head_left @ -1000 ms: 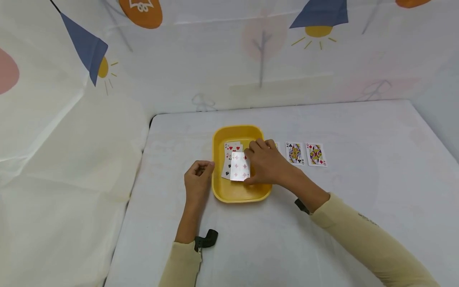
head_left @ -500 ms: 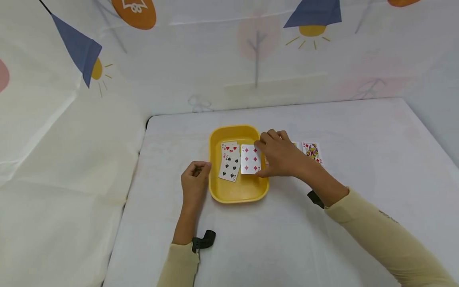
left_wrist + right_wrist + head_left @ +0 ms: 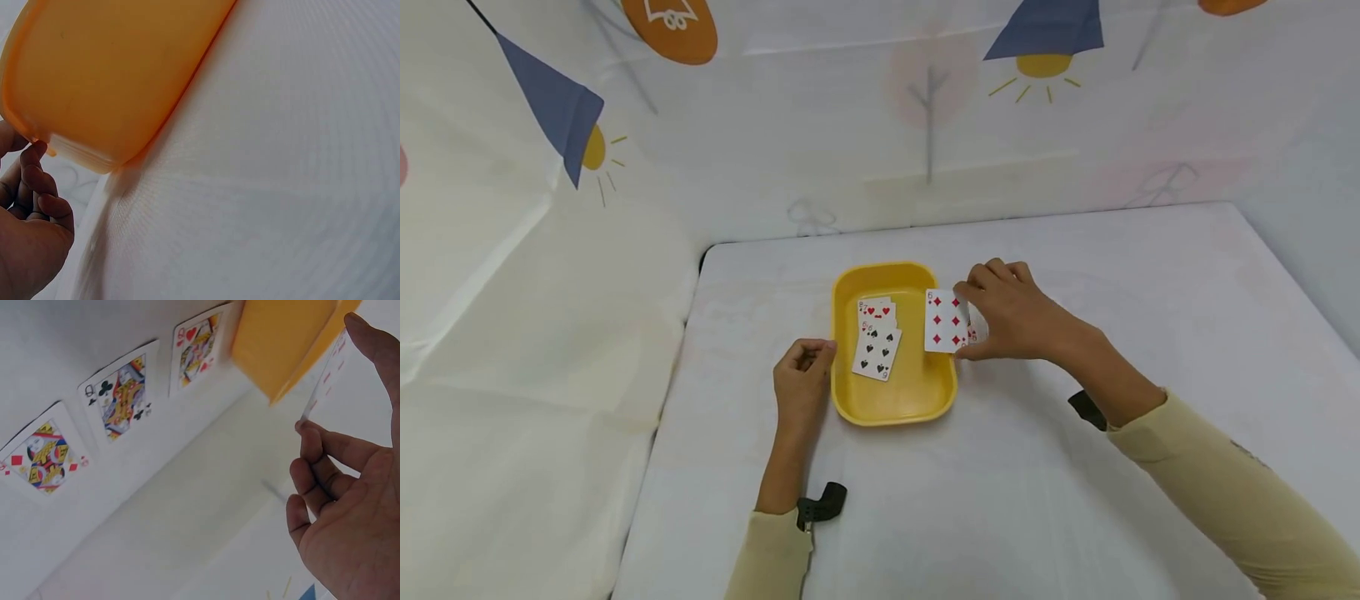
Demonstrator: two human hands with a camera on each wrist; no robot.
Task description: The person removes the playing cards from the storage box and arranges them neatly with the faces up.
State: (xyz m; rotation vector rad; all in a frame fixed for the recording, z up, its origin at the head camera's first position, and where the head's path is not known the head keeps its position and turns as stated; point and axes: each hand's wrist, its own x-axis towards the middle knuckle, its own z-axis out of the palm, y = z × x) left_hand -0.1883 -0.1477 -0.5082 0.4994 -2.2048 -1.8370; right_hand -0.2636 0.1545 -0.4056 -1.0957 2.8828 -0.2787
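Note:
My right hand (image 3: 1022, 317) pinches a six of diamonds (image 3: 946, 321) by its upper and lower edges, above the right rim of a yellow tray (image 3: 895, 408). In the right wrist view, thumb and fingertips grip that card edge-on. At the tray's left rim, my left hand (image 3: 801, 383) pinches the edge between thumb and finger, as the left wrist view shows. Inside the tray a six of spades (image 3: 876, 354) overlaps a seven of hearts (image 3: 876, 310) and other partly hidden cards.
Right of the tray, a queen of hearts (image 3: 197, 347), a queen of clubs (image 3: 122, 397) and a queen of diamonds (image 3: 47, 456) lie in a row. The right hand mostly hides them in the head view. A printed cloth wall (image 3: 760, 150) rises behind the table.
My right hand has carried the six of diamonds rightward, from over the cards in the tray to above its right rim, uncovering the six of spades. The left hand stays at the tray's rim.

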